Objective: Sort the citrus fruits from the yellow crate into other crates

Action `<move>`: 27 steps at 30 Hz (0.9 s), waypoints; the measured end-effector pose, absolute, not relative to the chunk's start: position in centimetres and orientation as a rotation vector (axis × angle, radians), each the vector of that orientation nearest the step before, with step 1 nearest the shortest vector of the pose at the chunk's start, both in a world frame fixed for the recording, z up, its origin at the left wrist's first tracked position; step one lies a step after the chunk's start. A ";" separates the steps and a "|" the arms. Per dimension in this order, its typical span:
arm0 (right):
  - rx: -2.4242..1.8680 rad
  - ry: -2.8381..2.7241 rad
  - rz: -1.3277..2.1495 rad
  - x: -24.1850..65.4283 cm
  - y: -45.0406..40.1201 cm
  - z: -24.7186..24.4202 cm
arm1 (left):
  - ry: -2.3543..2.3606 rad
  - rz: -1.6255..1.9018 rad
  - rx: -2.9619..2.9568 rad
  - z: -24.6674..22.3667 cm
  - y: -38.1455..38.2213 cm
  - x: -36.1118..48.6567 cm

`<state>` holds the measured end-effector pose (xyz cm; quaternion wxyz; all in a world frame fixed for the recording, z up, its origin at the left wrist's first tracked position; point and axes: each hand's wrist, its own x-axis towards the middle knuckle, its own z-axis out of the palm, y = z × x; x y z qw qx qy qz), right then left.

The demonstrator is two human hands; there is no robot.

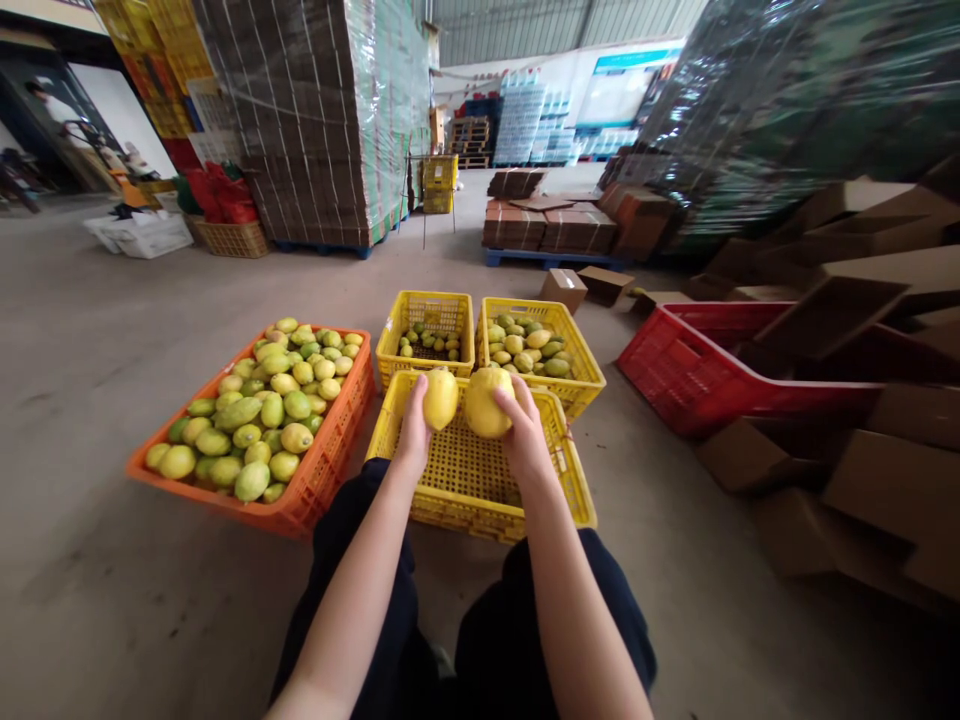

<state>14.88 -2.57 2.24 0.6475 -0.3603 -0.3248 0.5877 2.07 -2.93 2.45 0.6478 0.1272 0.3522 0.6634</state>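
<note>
My left hand is closed round a yellow lemon. In my right hand is a second, rounder and larger yellow lemon. Both fruits are held up side by side, a small gap apart, over the near yellow crate, whose slotted floor shows beneath them. Left of my knees, an orange crate is heaped with green and yellow lemons. Behind the near crate stand two more yellow crates: the left one has some small greenish lemons, the right one a fuller layer of larger ones.
A red crate holding cardboard stands at the right, among loose cardboard boxes. Flattened cartons lie on a blue pallet further back. Wrapped stacks rise on both sides. A person is far off at the left.
</note>
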 end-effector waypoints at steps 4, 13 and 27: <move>-0.657 -0.418 1.660 15.0 -2.6 2.5 | 0.528 1.461 0.288 2.2 -2.8 2.0; -0.379 -0.078 1.645 13.8 -2.1 1.8 | 0.297 1.570 0.047 1.4 -2.0 3.8; -0.566 0.322 1.592 15.0 -1.9 1.2 | 0.594 1.604 -0.072 -0.9 -1.1 3.6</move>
